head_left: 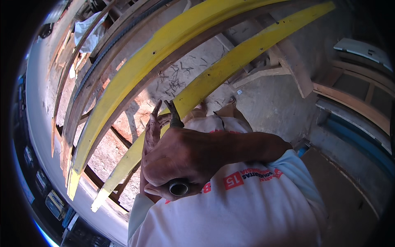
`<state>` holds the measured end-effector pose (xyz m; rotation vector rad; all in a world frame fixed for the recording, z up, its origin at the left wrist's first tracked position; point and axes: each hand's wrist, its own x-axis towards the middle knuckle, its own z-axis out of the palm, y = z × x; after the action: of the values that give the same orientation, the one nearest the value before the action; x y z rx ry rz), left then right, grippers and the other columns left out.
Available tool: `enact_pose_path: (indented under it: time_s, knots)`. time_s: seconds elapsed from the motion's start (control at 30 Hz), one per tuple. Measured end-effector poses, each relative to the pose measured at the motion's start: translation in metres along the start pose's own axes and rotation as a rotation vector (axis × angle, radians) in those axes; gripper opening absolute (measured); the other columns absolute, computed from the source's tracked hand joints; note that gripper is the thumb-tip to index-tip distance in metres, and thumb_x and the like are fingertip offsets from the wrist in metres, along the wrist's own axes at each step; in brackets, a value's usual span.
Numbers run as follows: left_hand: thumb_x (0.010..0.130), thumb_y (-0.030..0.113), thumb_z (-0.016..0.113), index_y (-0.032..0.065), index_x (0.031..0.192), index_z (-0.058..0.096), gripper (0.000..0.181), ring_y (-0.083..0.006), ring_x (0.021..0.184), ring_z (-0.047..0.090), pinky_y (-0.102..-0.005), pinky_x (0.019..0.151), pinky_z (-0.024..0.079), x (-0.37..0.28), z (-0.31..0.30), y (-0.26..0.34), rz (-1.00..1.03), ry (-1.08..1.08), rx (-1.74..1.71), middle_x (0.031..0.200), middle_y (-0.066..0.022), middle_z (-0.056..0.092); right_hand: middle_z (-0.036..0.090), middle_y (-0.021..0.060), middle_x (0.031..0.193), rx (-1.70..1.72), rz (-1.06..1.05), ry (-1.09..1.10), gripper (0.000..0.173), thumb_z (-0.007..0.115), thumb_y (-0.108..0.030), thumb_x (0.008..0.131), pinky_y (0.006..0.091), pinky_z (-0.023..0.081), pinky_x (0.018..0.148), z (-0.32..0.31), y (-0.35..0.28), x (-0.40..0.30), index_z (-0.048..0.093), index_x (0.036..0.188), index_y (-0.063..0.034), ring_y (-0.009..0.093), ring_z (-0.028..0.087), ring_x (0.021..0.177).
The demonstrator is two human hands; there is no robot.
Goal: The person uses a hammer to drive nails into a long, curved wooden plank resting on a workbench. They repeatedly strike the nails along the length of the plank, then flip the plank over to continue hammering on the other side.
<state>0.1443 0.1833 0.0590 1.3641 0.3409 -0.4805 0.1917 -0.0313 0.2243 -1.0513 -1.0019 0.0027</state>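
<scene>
My right hand [185, 157] is wrapped around a dark metal tool [176, 119]. The tool's forked tip points away from me, and its round, hollow handle end shows below my fist. Just left of the tip is my left hand [152, 129], fingers raised and spread, its palm partly hidden behind the right hand. I see nothing held in its visible fingers. Beyond both hands runs a narrow yellow-painted board [213, 74] with small dark holes or nail heads. A wider yellow board [135, 74] lies farther off, roughly alongside it.
Thin dark pieces resembling nails [176, 81] litter the ground between the boards. Wooden beams [290, 68] support the boards at right. A ribbed steel bar [108, 48] and white sheeting [91, 31] are farther off. Wooden frames [351, 102] stand at right; a road [40, 102] passes at left.
</scene>
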Motion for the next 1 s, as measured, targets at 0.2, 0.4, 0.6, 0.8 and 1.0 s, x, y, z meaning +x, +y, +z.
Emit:
enact_pose_path:
  time_s: [0.2, 0.4, 0.6, 0.8, 1.0]
  knots:
    - [0.109, 0.028, 0.059, 0.0015, 0.134, 0.066, 0.038, -0.0278, 0.114, 0.071, -0.0416, 0.106, 0.051, 0.026, 0.046, -0.054, 0.069, -0.047, -0.35, 0.118, -0.0148, 0.075, 0.063, 0.0072, 0.072, -0.01, 0.161, -0.093, 0.017, 0.071, -0.004, 0.086, 0.041, 0.052, 0.056, -0.034, -0.045, -0.054, 0.055, 0.081, -0.0058, 0.028, 0.069, 0.063]
    - [0.11, 0.032, 0.057, 0.0039, 0.156, 0.043, 0.056, -0.0269, 0.112, 0.072, -0.0396, 0.101, 0.053, 0.051, 0.097, 0.0, 0.176, 0.213, -0.172, 0.123, -0.0166, 0.074, 0.056, 0.0061, 0.076, -0.217, 0.432, 0.17, 0.017, 0.069, -0.007, 0.09, 0.0378, 0.05, 0.063, -0.087, -0.078, -0.11, 0.053, 0.096, -0.0057, 0.019, 0.062, 0.067]
    - [0.078, 0.058, 0.084, 0.007, 0.163, 0.03, 0.113, -0.0419, 0.151, 0.031, -0.0567, 0.121, 0.028, 0.066, 0.093, -0.039, 0.288, 0.343, 1.341, 0.161, -0.026, 0.037, 0.057, 0.0041, 0.072, -0.54, 0.027, 0.723, 0.015, 0.064, -0.012, 0.099, 0.0287, 0.044, 0.056, -0.196, -0.137, -0.128, 0.052, 0.098, -0.0026, 0.008, 0.051, 0.06]
    - [0.063, 0.051, 0.095, 0.0111, 0.16, 0.037, 0.12, -0.0392, 0.139, 0.043, -0.058, 0.118, 0.027, 0.097, 0.134, -0.07, 0.338, 0.41, 1.412, 0.146, -0.0198, 0.051, 0.056, 0.0028, 0.069, -0.702, 0.014, 0.564, 0.017, 0.058, -0.015, 0.101, 0.0262, 0.04, 0.054, -0.293, -0.143, -0.097, 0.055, 0.09, -0.0028, 0.007, 0.048, 0.058]
    - [0.061, 0.051, 0.094, 0.0107, 0.153, 0.044, 0.112, -0.0343, 0.122, 0.054, -0.0538, 0.109, 0.035, 0.105, 0.142, -0.074, 0.467, 0.484, 1.419, 0.127, -0.014, 0.059, 0.052, 0.0022, 0.067, -0.741, 0.217, 0.271, 0.017, 0.06, -0.013, 0.094, 0.0296, 0.039, 0.053, -0.339, -0.08, -0.109, 0.052, 0.082, -0.0052, 0.01, 0.048, 0.056]
